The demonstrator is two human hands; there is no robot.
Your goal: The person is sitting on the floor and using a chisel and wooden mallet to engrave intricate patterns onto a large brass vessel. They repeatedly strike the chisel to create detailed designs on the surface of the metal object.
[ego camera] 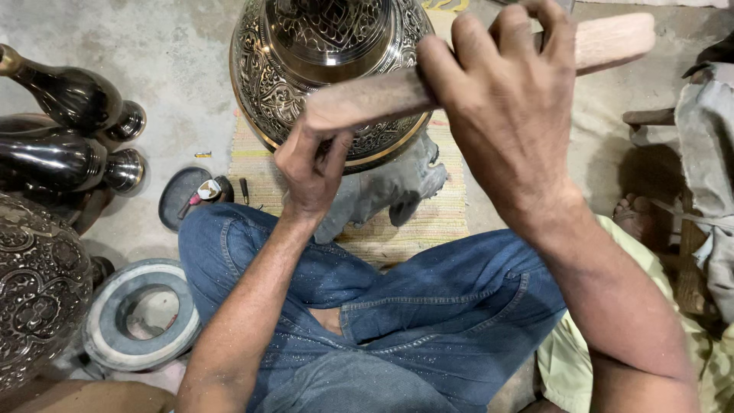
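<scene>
Seated cross-legged in blue jeans [413,306], working an engraved metal vase [329,69] propped on a grey cloth [382,191] at the near edge of a striped mat [428,222]. Right hand [505,115] clenched around a wooden stick [612,42] above the vase; left hand [310,172] pinched against its lower rim, any tool hidden. Dark vases [61,130] and a ring stand [141,313] on the floor's left edge.
</scene>
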